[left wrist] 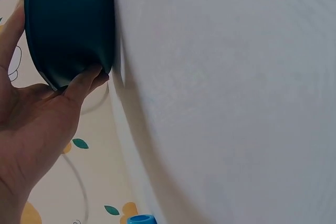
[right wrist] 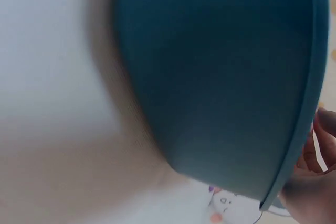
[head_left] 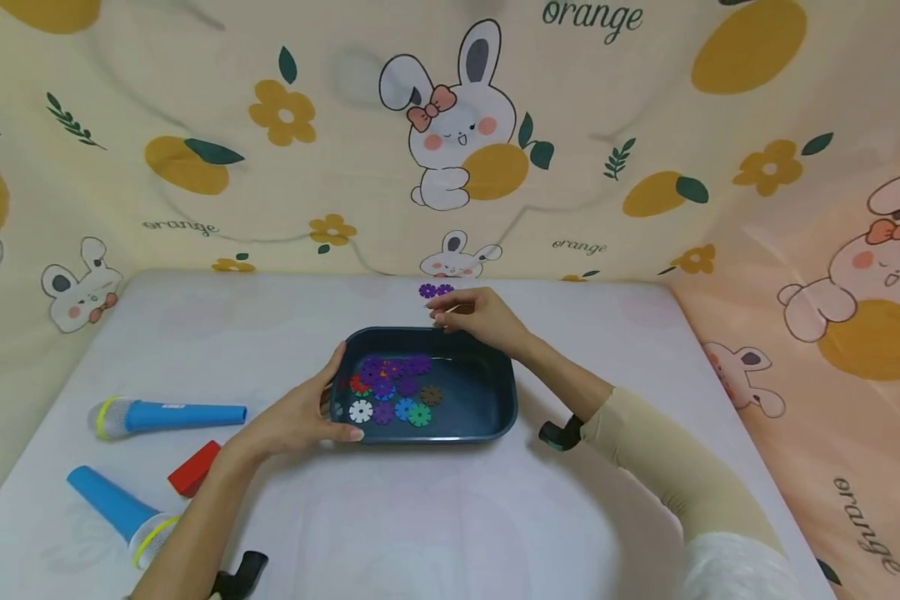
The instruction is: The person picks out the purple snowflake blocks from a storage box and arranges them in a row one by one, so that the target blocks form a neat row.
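Observation:
My left hand (head_left: 300,412) grips the left end of a dark blue tray (head_left: 472,435), its thumb at the near left corner; the left wrist view shows the fingers against the tray's outside wall (left wrist: 71,24). Toward the tray's left side lie several snowflake discs, among them purple discs (head_left: 382,412), a white disc (head_left: 361,411), a green disc (head_left: 419,414) and a brown disc (head_left: 431,394). My right hand (head_left: 487,318) is over the far rim with bent fingers; whether they pinch anything is unclear. Just beyond its fingertips, purple discs (head_left: 427,291) lie on the table.
To the left lie a blue toy microphone (head_left: 187,415), a second blue microphone (head_left: 112,500) partly behind my left forearm, and a red block (head_left: 195,468). A patterned cloth (head_left: 345,192) hangs behind the white table (head_left: 435,517) and along its sides.

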`<state>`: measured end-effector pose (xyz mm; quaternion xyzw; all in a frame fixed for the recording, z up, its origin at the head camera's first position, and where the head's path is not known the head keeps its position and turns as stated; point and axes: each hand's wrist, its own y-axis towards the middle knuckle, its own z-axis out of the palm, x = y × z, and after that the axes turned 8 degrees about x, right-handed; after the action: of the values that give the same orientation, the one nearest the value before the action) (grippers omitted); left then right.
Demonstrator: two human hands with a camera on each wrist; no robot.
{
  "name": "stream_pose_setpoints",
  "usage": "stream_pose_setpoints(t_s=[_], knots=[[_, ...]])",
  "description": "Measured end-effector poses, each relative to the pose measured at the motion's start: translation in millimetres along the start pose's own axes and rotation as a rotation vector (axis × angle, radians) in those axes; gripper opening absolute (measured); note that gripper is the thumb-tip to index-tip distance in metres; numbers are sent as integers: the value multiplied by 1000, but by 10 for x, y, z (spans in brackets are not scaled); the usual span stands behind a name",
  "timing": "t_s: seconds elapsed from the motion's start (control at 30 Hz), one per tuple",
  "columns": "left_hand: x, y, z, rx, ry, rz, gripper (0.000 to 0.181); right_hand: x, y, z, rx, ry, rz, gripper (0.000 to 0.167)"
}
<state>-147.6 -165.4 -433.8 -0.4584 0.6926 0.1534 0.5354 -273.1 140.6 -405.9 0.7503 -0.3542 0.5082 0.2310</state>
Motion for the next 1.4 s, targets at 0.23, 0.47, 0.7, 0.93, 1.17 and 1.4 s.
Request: stream_pose_setpoints(t_s=[0.23,0.47,0.7,0.93,1.17,1.4], knots=[[7,2,5,3,-6,-11,125,-54,-100,169,66,49,11,24],[3,6,-3,5,-24,-12,125,-107,-177,344,71,-161,95,25],[-12,-4,-8,13,-44,-8,125,-114,-177,471,18,-271,210,26],[-26,-11,-3,13,-32,-13,126,-103,-179,559,-30,-302,267,23],[-24,-9,6,12,-22,-11,126,-101,-194,609,-28,-312,284,22],[-37,-16,-2,24,-28,7,125,-97,-182,746,-42,-381,271,24]])
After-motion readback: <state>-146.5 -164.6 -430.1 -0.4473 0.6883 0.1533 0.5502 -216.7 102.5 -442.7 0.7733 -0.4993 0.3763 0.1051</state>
